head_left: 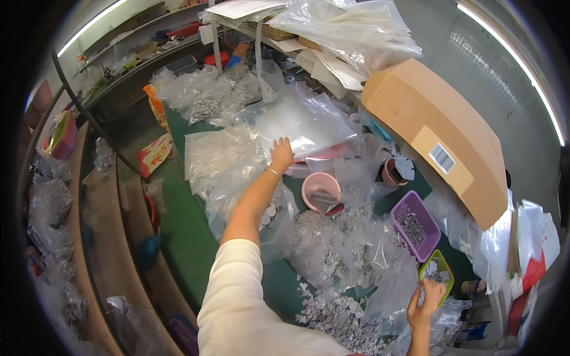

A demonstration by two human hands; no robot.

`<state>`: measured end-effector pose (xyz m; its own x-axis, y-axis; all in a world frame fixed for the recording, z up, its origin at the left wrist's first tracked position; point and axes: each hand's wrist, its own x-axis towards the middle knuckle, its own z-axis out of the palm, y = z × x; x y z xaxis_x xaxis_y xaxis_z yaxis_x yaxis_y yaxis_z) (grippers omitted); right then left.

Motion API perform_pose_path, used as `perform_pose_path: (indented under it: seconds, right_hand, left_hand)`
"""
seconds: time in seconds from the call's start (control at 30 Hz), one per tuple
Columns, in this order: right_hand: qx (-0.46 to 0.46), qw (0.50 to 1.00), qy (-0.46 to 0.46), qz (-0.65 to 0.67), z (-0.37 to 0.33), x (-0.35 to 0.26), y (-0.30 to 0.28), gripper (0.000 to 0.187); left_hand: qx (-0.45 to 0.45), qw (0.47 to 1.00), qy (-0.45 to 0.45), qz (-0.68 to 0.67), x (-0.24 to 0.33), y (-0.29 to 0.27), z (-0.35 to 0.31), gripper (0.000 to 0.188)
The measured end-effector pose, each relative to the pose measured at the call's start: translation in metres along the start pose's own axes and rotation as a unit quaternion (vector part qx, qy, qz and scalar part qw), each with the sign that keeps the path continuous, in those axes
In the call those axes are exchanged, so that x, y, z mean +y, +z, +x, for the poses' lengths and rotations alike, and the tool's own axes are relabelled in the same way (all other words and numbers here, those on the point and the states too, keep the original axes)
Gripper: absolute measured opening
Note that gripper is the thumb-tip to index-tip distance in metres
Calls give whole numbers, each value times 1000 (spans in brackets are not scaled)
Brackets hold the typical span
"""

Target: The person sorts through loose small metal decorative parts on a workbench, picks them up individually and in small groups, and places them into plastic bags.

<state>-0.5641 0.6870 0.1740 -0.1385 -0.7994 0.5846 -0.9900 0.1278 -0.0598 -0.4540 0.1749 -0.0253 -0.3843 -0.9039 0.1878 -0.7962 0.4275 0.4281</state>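
My left hand point(281, 153) is stretched far forward, palm down with fingers extended, resting on a stack of clear plastic bags point(309, 126) on the table. A thin bracelet circles that wrist. Close to the small yellow-green basket point(442, 265), my right hand point(427, 301) is raised with its fingers curled in toward the thumb. Anything between those fingertips is too small to make out. Small grey and white pieces sit in that basket. Beside it stands a purple basket point(437, 237) of small grey pieces. Loose grey pieces point(335, 314) are heaped at the table's near side.
A pink bowl point(304, 190) with a dark-edged packet stands mid-table. Filled clear bags point(208, 98) crowd the far left. A large cardboard box point(436, 113) overhangs the right side, below more plastic bags point(350, 24). Wooden shelves point(104, 237) run along the left.
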Motion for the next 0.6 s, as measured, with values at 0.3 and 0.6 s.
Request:
perform_pose_path:
  seconds: [0.3,0.6]
  right_hand:
    - [-59,983,172,-32,-38,18,11,38]
    - [-72,977,197,-25,-32,33,28,31]
  left_hand:
    - [52,964,-30,260,-58,52,43,53]
    - [263,952,-124,97,-102,15,94,4]
